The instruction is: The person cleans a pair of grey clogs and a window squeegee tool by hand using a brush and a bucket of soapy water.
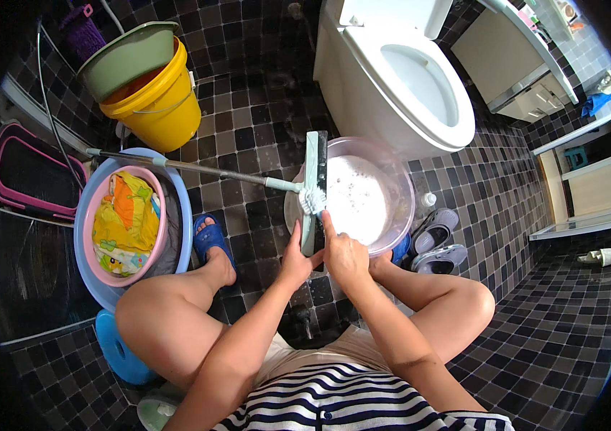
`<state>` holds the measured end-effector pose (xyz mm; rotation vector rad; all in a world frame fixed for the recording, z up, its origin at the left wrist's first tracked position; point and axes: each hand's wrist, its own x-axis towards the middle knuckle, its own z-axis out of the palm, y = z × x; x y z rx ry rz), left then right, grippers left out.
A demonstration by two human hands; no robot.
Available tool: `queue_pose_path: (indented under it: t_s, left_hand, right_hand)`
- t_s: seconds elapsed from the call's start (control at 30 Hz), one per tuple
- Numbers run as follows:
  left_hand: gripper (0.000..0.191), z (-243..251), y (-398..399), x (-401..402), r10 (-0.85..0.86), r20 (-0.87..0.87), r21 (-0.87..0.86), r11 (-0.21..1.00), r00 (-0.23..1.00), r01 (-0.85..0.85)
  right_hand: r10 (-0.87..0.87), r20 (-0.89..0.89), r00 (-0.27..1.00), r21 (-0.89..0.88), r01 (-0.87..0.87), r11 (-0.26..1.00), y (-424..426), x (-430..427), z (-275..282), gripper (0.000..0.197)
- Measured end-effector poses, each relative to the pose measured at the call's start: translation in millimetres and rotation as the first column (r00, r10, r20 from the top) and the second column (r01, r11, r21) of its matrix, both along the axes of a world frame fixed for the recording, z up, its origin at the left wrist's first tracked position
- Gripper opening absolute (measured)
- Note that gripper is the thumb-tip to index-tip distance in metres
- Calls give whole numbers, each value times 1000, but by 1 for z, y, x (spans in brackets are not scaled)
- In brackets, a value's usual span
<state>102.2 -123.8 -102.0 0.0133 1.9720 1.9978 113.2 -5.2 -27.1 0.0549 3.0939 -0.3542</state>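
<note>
My left hand [297, 264] grips the lower end of a pale green floor squeegee head [311, 161], whose metal pole [214, 171] stretches left over the laundry tubs. In my right hand [346, 258] is a small white-bristled scrub brush [312, 201], its bristles against the squeegee head near where the pole joins; most of its handle is hidden by my fingers. The squeegee head lies across the left rim of a translucent pinkish plastic basin [403, 188] that holds white suds [359, 199].
A white toilet [332, 91] stands beyond the basin. Left are a yellow bucket [176, 113] with a green basin [133, 59], and a blue tub [80, 231] holding a pink basin [162, 231] of clothes. Grey clogs [437, 229] and a white bottle [428, 200] sit to the right.
</note>
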Motion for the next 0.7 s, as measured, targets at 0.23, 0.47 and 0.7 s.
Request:
queue_pose_path:
  t_s: [0.23, 0.47, 0.7]
  left_hand:
    - [63, 5, -6, 5, 32, 567, 497, 783, 823, -373]
    - [83, -2, -4, 5, 37, 641, 522, 711, 766, -471]
    - [88, 26, -2, -1, 183, 764, 296, 753, 619, -588]
  right_hand:
    - [57, 153, 987, 70, -68, 995, -7, 43, 11, 72]
    - [104, 187, 977, 60, -117, 991, -9, 46, 9, 65]
    - [111, 299, 948, -26, -108, 994, -27, 85, 25, 63]
